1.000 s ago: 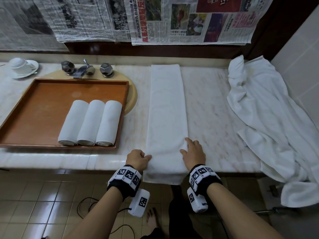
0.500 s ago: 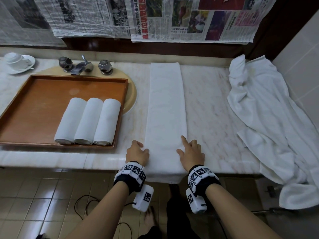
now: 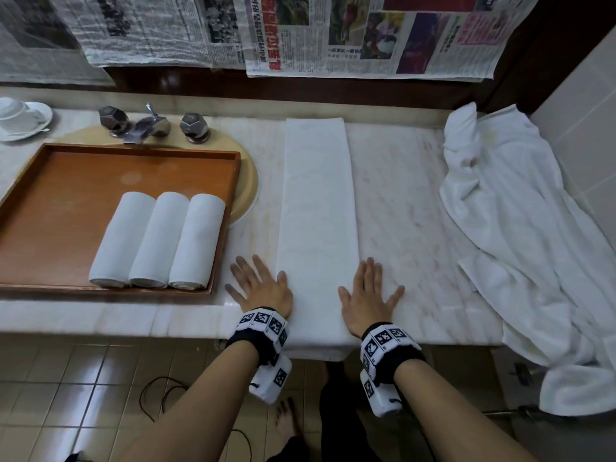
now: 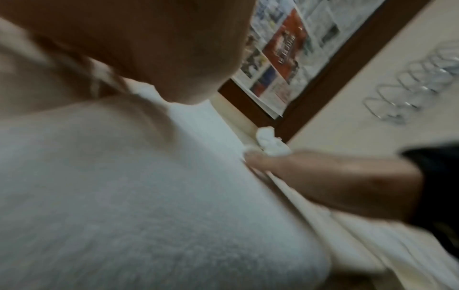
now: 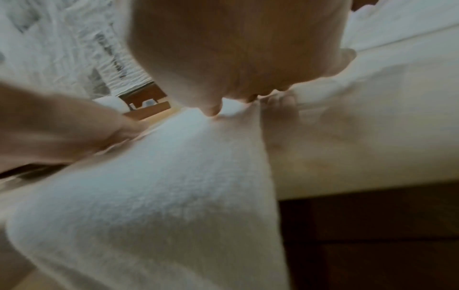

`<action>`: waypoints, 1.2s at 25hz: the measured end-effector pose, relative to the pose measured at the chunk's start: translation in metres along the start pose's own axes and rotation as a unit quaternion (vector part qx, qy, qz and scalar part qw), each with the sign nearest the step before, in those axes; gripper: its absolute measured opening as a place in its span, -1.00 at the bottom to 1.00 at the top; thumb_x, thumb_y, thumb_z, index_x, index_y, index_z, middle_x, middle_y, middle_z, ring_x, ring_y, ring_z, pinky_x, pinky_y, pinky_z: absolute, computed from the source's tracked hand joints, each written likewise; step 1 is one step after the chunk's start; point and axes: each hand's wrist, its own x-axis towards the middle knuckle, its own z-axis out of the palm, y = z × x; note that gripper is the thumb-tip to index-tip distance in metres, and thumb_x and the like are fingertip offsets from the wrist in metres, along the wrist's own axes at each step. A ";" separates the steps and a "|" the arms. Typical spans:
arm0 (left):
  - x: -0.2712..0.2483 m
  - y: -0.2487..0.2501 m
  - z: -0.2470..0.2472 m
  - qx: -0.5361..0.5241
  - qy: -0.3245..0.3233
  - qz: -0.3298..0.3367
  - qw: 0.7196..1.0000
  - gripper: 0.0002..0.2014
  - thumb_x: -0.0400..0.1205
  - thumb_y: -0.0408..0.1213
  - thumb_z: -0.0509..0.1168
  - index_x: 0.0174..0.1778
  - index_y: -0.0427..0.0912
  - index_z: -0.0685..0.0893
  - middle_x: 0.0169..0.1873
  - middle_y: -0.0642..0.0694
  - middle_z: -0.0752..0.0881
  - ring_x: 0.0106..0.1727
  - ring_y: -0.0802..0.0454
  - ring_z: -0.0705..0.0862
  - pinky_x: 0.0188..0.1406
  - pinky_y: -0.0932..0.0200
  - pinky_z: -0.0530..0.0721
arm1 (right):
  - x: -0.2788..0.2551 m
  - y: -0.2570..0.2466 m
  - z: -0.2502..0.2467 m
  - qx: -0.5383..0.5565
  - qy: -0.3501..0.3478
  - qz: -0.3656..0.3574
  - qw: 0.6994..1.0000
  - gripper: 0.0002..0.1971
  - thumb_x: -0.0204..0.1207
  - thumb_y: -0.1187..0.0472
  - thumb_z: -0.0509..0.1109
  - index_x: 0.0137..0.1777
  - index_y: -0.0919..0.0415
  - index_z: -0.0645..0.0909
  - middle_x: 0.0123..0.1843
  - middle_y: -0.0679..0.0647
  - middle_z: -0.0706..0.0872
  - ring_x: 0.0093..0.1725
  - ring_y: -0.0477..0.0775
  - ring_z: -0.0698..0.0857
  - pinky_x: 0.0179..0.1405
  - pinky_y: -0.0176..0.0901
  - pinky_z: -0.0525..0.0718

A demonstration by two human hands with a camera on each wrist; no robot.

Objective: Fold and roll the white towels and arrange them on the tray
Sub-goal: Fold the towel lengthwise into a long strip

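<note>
**Both palms flat, either side of the folded strip**

My left hand (image 3: 258, 285) is down flat on the marble counter (image 3: 410, 208), fingers spread, thumb edge touching the left side of the folded towel (image 3: 316, 208). My right hand (image 3: 368, 295) mirrors it: fingers splayed and straight, thumb lying on the towel's right edge, the other fingers on bare marble. Neither hand grips anything. Forearms come in from below, wrists at the counter's front lip. Wrist views are blurred; they show terry cloth right under each palm, little else.

Folded towel: one long narrow strip, running from the back wall to the front edge between my hands, near end hanging over the lip.

Counts:
- rolled towels (image 3: 156, 240): 3, side by side and touching, in the wooden tray (image 3: 66, 181) at left, toward its near right corner
- unfolded towel pile (image 3: 520, 235): 1 heap at right, draped off the counter; can't tell how many pieces
- tray: 1, sitting over the sink
- faucet (image 3: 146, 125): 1 spout, 2 knobs
- cup and saucer (image 3: 20, 116): 1, far left
</note>
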 end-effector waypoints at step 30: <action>0.050 0.016 -0.037 0.088 -0.048 0.101 0.990 -0.39 0.79 0.03 -0.25 0.66 -0.05 -0.41 0.61 0.01 -0.51 0.63 -0.06 -0.50 0.58 -0.35 -0.38 | 0.067 0.000 -0.051 -0.014 -0.030 -0.031 0.999 -0.31 0.73 -0.14 -0.20 0.62 0.14 -0.53 0.62 0.00 -0.60 0.63 0.06 -0.50 0.51 0.52 -0.38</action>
